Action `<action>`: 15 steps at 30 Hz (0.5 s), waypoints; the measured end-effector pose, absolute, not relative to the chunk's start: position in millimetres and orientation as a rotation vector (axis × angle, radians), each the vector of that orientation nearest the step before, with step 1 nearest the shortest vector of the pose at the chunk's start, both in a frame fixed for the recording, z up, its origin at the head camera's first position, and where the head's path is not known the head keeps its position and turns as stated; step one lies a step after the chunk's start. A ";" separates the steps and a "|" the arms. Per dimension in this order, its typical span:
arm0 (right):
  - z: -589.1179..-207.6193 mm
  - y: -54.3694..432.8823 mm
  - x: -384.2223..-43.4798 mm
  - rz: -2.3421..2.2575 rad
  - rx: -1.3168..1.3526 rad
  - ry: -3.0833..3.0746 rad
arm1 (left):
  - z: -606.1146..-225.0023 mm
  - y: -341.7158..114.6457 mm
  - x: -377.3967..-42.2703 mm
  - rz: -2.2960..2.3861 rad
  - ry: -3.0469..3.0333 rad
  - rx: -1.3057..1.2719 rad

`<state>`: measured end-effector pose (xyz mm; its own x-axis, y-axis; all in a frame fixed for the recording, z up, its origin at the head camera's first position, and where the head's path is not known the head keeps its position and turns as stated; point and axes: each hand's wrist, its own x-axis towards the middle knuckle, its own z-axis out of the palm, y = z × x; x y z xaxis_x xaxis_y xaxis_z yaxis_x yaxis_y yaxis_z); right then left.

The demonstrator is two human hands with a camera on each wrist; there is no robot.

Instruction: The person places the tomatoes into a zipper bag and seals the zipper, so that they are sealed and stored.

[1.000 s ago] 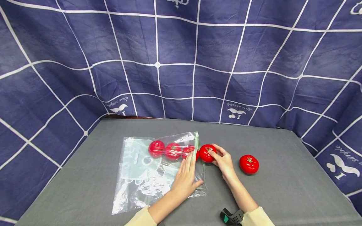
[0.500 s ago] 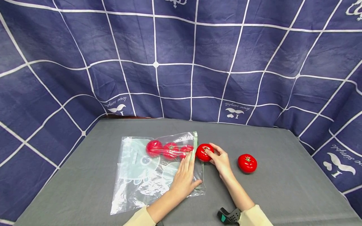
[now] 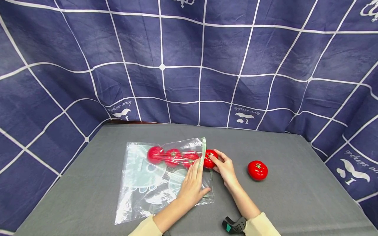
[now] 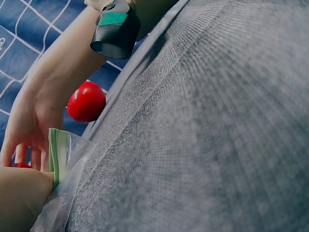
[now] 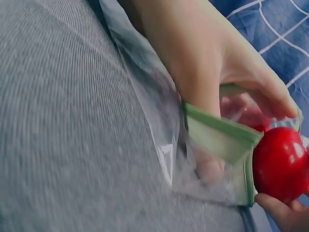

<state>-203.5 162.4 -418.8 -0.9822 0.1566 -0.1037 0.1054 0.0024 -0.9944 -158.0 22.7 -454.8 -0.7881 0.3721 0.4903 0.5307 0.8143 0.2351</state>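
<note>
A clear zip bag (image 3: pixel 130 200) with a green zip strip (image 5: pixel 222 125) lies flat, its mouth facing right. Inside, three red tomatoes (image 3: pixel 155 154) sit in a row along its far side. My left hand (image 3: pixel 190 188) is at the mouth with fingers straight against the upper edge; in the right wrist view its thumb (image 5: pixel 210 169) shows through the plastic, spreading the mouth apart. My right hand (image 3: pixel 226 168) holds another tomato (image 3: pixel 210 159) between thumb and fingers, right at the opening and partly behind the zip edge. That tomato (image 5: pixel 281 164) is close below the left fingertips.
One loose tomato (image 3: pixel 257 170) rests on the grey cloth-covered table (image 3: pixel 295 196), right of my right hand. A dark wrist device (image 3: pixel 234 225) is worn at my right wrist. Blue checked curtains (image 3: pixel 189 82) stand around the table's back and sides.
My right hand has moved left, bringing its tomato up to the bag's mouth. The tomatoes inside have shifted left, deeper into the bag. My left hand stays nearly in place.
</note>
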 end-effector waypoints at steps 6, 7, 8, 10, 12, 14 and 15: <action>-418.3 159.2 -202.3 2.249 -0.283 -2.169 | -454.7 23.2 -158.1 -0.514 -2.594 -0.683; -418.9 159.0 -202.8 2.260 -0.284 -2.166 | -454.9 23.2 -158.1 -0.512 -2.590 -0.685; -419.8 158.9 -203.4 2.267 -0.282 -2.166 | -455.1 23.1 -158.2 -0.510 -2.586 -0.686; -420.7 158.5 -204.1 2.276 -0.279 -2.161 | -455.5 22.9 -158.4 -0.510 -2.580 -0.687; -421.2 157.7 -204.9 2.287 -0.269 -2.148 | -456.0 22.7 -158.5 -0.513 -2.573 -0.689; -421.6 156.7 -205.8 2.292 -0.261 -2.134 | -456.4 22.5 -158.6 -0.517 -2.571 -0.688; -422.0 156.3 -206.5 2.296 -0.257 -2.127 | -456.5 22.4 -158.7 -0.516 -2.571 -0.687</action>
<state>-206.5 156.3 -422.0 -0.9866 0.1117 -0.1187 0.1099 -0.0822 -0.9905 -158.7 22.4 -456.5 -0.7859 0.3792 0.4883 0.5383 0.8082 0.2388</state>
